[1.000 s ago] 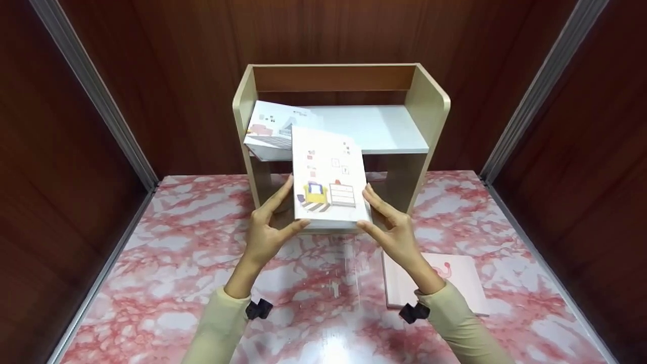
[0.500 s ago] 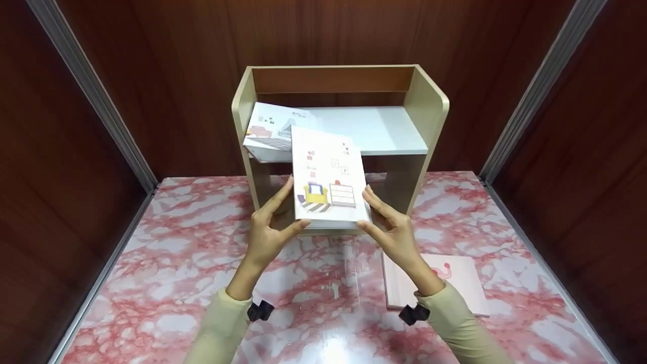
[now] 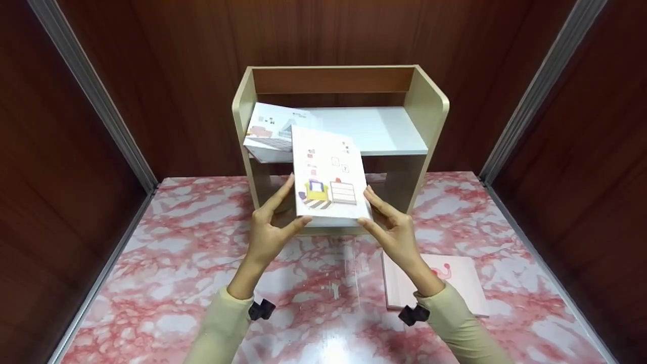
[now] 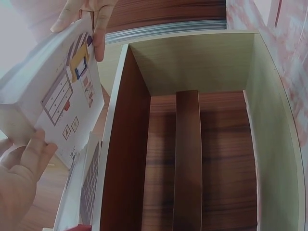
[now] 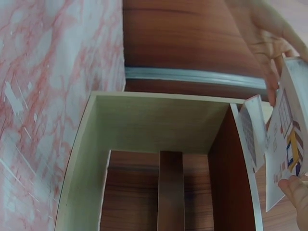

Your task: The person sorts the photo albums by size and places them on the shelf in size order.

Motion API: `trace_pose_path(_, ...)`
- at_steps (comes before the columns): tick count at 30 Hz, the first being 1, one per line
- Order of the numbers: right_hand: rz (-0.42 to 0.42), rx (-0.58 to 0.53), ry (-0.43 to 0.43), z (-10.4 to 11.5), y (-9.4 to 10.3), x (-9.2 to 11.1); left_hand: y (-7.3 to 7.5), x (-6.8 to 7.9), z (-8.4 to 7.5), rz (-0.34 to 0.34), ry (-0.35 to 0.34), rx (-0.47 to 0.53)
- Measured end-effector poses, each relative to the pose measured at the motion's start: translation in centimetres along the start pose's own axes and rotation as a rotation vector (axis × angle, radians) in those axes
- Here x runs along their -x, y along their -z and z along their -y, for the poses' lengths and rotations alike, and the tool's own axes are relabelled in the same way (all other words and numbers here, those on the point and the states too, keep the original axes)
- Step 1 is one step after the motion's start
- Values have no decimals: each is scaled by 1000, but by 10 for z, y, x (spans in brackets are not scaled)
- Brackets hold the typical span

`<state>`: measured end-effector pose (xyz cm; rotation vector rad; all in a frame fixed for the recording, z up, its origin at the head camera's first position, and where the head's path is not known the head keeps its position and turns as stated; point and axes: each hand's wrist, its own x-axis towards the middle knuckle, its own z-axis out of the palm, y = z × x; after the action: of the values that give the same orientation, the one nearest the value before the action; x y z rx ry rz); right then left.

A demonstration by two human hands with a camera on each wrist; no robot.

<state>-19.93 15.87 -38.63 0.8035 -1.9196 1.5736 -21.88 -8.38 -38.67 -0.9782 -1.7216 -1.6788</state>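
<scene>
A white book (image 3: pixel 331 172) with a yellow armchair and a drawer chest on its cover is held in the air, its far end overlapping the shelf's front edge in the head view. My left hand (image 3: pixel 268 227) grips its lower left corner, thumb at the near edge and fingers along the side. At the lower right corner my right hand (image 3: pixel 394 230) grips it the same way. Behind it, another white book (image 3: pixel 275 124) with a pink sofa leans at the left end of the white shelf board (image 3: pixel 376 129). The held book's underside is hidden.
A small pale wood bookcase (image 3: pixel 432 106) stands at the back, with an opening under its shelf board. A pale pink book (image 3: pixel 462 275) lies on the red-and-white marbled surface (image 3: pixel 202 283), partly behind the right forearm. Dark wood panels (image 3: pixel 328 33) enclose the space.
The held book's near edge has risen very slightly, both hands moving with it. The leaning book and the pink book stay where they were.
</scene>
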Motion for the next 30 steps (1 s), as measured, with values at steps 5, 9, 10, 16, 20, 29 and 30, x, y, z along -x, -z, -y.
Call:
trace_pose_path(5,-15,5,-21,1,-1,0,-1,-1,-2,-8,21,11)
trace_pose_path(9,-21,24,-26,1,-1,0,-3,-4,-10,-25,26,7)
trace_pose_path(10,-22,28,-25,1,-1,0,-4,-5,-14,-30,24,3)
trace_pose_path(16,-29,34,-19,1,-1,-1,-5,-7,-27,-42,20,0)
trace_pose_path(20,-35,31,-23,0,-1,-2,-6,-8,-27,-42,40,6)
trace_pose_path(29,-41,60,-18,1,-1,-3,-6,-8,-29,-45,65,6)
trace_pose_path(30,-42,59,-20,1,-1,-3,-6,-8,-29,-46,68,3)
